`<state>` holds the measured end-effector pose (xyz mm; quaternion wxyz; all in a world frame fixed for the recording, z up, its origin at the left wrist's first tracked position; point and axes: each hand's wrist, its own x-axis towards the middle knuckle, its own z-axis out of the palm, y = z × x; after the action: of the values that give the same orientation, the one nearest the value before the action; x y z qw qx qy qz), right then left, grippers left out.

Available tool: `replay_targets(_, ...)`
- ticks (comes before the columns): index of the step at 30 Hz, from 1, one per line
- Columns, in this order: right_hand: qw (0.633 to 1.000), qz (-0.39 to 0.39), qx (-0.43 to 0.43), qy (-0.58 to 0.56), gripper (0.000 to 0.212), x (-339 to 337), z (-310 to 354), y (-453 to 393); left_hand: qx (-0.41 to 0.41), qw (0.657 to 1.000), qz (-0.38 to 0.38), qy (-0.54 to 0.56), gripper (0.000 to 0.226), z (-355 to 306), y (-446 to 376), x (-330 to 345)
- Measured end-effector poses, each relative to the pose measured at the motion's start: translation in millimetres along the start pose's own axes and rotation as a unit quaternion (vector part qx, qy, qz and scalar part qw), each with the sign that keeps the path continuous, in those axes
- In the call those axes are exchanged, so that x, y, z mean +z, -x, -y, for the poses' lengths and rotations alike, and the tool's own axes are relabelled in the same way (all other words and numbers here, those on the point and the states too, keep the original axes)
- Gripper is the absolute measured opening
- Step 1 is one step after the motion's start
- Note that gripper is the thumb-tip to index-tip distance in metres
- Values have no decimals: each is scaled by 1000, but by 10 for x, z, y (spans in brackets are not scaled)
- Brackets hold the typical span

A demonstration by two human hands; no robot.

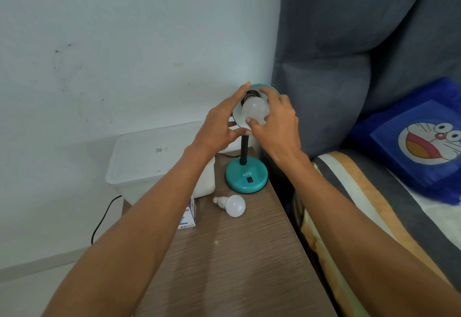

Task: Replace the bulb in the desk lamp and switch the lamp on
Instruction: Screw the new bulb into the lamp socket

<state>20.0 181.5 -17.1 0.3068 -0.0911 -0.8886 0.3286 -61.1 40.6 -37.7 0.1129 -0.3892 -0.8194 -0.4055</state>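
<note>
- The desk lamp [247,172] has a round, glossy teal base lettered "ATN" with a small black rocker switch [249,180], a black flexible neck and a teal shade [264,86] that is white inside, tilted toward the camera
- A frosted white bulb [254,110], smooth and rounded, sits at the socket inside the shade
- The right hand [277,127] has its thumb and fingers curled round that bulb, pinching it
- The left hand [219,124] rests against the shade's left rim with fingers spread and fairly straight, gripping nothing that can be seen
- A second frosted bulb [230,205] with a silvery screw cap lies on its side on the desk [237,266], just in front of the lamp base
- The desk top is brown with a fine wood grain
- A small printed carton [189,217] stands left of the loose bulb, partly hidden by the left forearm
- A translucent white plastic bin [149,157] stands left of the desk against the white wall
- A grey fabric sofa [349,55] with a blue plush cartoon cushion [419,142] is to the right
</note>
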Motion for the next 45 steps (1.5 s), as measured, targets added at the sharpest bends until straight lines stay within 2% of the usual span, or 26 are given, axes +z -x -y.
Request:
replay_targets(2,1000,4,19,3,56,8,-13,-18,2,1000,-2,-2,103,14,2,0)
replay_targets(6,990,-8,132,-39,57,4,36,-47,-4,1000,-4,-5,106,32,-9,-4)
replay_targets(8,989,-18,146,-34,56,8,54,-37,-3,1000,-3,-7,107,39,-16,-2)
replay_targets(11,992,-33,123,-2,56,5,77,-3,0,1000,-3,-9,105,41,-18,3)
replay_targets(16,1000,-12,0,13,44,20,105,26,2,1000,-6,1,102,35,-11,7)
replay_targets(20,999,27,4,21,59,43,71,19,2,1000,-6,15,101,47,-3,4)
replay_targets(24,993,-13,113,3,56,42,78,-39,5,1000,-10,8,102,59,13,16)
replay_targets(29,965,-3,252,-71,81,130,59,-105,15,1000,-14,5,101,74,7,23)
replay_targets(32,934,25,319,-156,71,130,76,-58,8,1000,-13,0,102,81,-7,23)
replay_targets(34,953,3,285,-105,67,102,72,-33,4,1000,-10,6,103,77,-8,22)
replay_targets(37,989,-72,125,-18,45,55,60,19,-1,1000,-8,10,103,57,5,14)
replay_targets(40,999,-30,-13,24,54,52,17,11,-2,1000,-6,17,101,36,12,11)
replay_targets(42,999,-10,-15,49,54,74,-2,-1,-1,1000,-5,16,101,34,13,14)
replay_targets(45,996,-42,74,12,47,70,33,-31,-5,1000,-11,2,101,35,22,21)
